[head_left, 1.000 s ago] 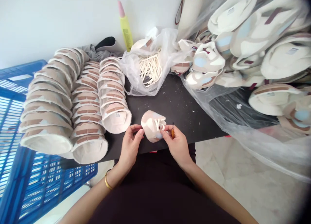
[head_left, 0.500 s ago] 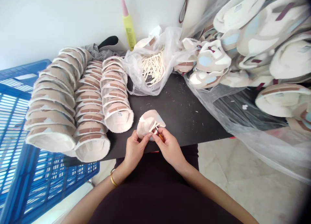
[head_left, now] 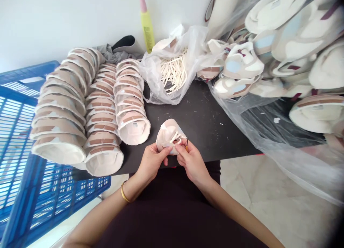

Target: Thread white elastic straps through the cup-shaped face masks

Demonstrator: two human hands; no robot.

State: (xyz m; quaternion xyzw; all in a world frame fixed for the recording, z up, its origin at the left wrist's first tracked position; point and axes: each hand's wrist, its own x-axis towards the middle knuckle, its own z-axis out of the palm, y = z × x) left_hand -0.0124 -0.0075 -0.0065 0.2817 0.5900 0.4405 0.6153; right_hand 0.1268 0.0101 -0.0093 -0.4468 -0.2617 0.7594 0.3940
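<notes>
A cream and pinkish shoe upper (head_left: 165, 134) is held near the front edge of the black table, with white lace (head_left: 176, 137) looped over it. My left hand (head_left: 153, 158) pinches its lower left edge between thumb and fingers. On its right side my right hand (head_left: 191, 161) is closed on the lace, and a small tool (head_left: 187, 144) with an orange handle and dark tip sticks up between its fingers. Behind them lies a clear plastic bag (head_left: 150, 74) with many loose white laces (head_left: 173, 74).
Stacked uppers (head_left: 59, 124) stand in rows at the left, beside a blue crate (head_left: 29, 190). A yellow bottle (head_left: 147, 31) with a pink cap is at the back. More uppers (head_left: 238, 67) and plastic sheeting (head_left: 282, 147) cover the right side of the black table (head_left: 199, 115).
The tool's dark tip now points up beyond my right fingers, and the lace end forms a loop. My left fingers have shifted on the upper. The whole view has moved slightly.
</notes>
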